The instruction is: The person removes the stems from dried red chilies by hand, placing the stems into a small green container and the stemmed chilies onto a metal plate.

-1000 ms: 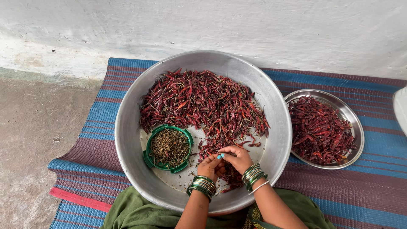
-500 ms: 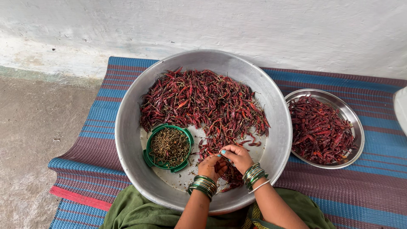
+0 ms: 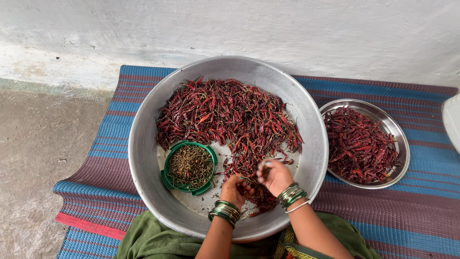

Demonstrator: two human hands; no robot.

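Here both hands, left hand (image 3: 235,188) and right hand (image 3: 273,175), pinch one dried chilli (image 3: 260,173) over the big basin (image 3: 143,144). A large pile (image 3: 225,115) remains; stems (image 3: 190,165) fill the green bowl, and cleaned chillies (image 3: 359,144) cover the side plate.

A whitewashed wall (image 3: 287,33) runs behind; bare concrete floor (image 3: 38,158) lies left; a striped blue-and-maroon mat (image 3: 421,216) covers the rest.
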